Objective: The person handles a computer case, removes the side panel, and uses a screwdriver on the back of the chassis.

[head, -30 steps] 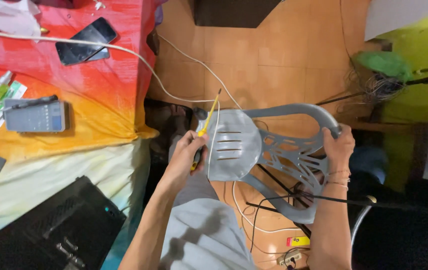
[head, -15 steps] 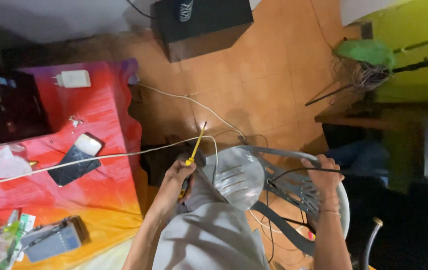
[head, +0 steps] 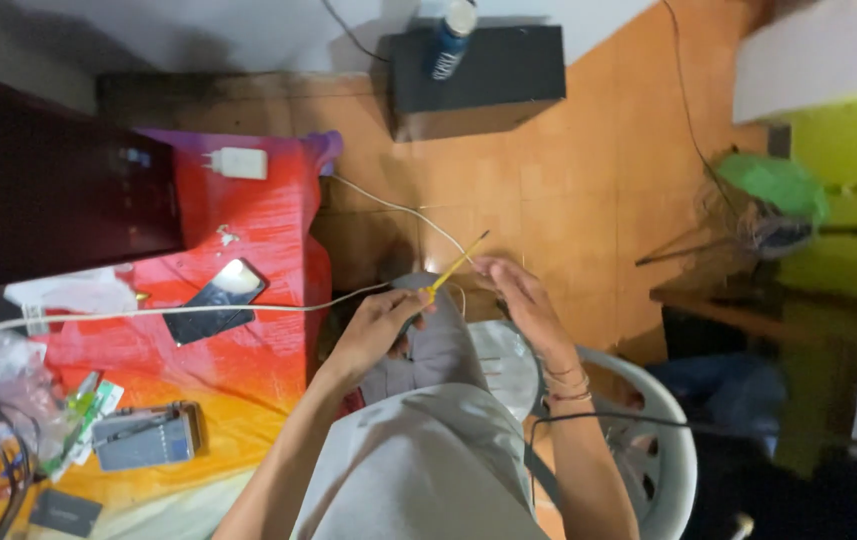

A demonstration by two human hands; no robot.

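Two hands in view: left hand (head: 376, 330), right hand (head: 516, 298). One yellow screwdriver (head: 445, 273). One white plastic chair (head: 670, 440). One phone (head: 216, 300) on the table (head: 248, 370). One white charger plug (head: 238, 162). One black speaker box (head: 493, 75), one spray can (head: 448, 35) on it. One small grey radio (head: 146, 436). One green fan (head: 773, 190).

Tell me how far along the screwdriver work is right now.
Done: nothing finished shows. In hand: the left hand grips a yellow screwdriver while the right hand meets its tip; what the fingers pinch is too blurred to tell. Left: the white plastic chair sits beside the legs, untouched.
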